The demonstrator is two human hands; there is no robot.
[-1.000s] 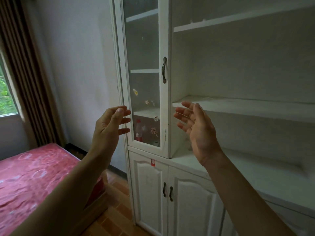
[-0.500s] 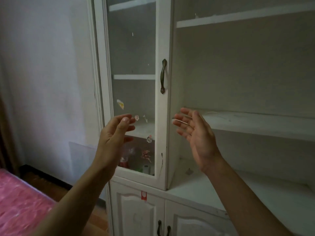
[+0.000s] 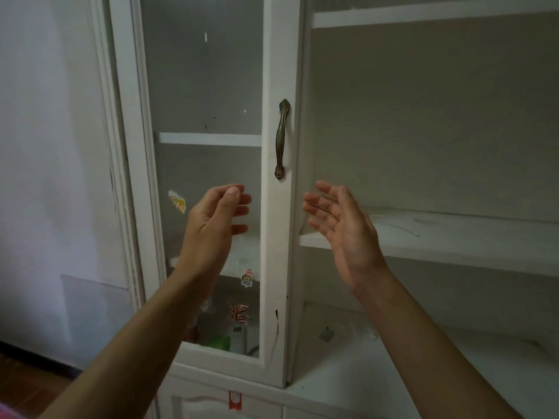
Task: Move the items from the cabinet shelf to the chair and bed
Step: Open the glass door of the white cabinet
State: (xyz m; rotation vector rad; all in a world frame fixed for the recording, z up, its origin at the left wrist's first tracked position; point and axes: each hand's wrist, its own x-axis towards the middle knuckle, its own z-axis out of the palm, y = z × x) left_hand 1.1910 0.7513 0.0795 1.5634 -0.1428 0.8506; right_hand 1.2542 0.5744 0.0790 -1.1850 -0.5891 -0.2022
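A white cabinet (image 3: 281, 267) fills the view, its glass door (image 3: 208, 86) closed, with a bronze handle (image 3: 282, 139). Behind the glass at the bottom I make out a few items (image 3: 233, 340), among them something green and a white bottle, partly hidden by my left forearm. My left hand (image 3: 216, 228) is raised in front of the glass with relaxed fingers and holds nothing. My right hand (image 3: 341, 229) is raised beside the door frame, palm turned left, fingers spread, also holding nothing. The open shelf (image 3: 438, 240) to the right carries nothing I can see.
Stickers dot the glass, including a yellow one (image 3: 178, 202). A bare wall (image 3: 51, 146) stands to the left with a dark skirting (image 3: 39, 358) at its foot. Lower cabinet doors (image 3: 205, 403) show at the bottom edge, with a red tag (image 3: 235, 400).
My view has swung right and closer to the cabinet; the bed and curtain have left the frame. Both hands stay raised and apart, holding nothing.
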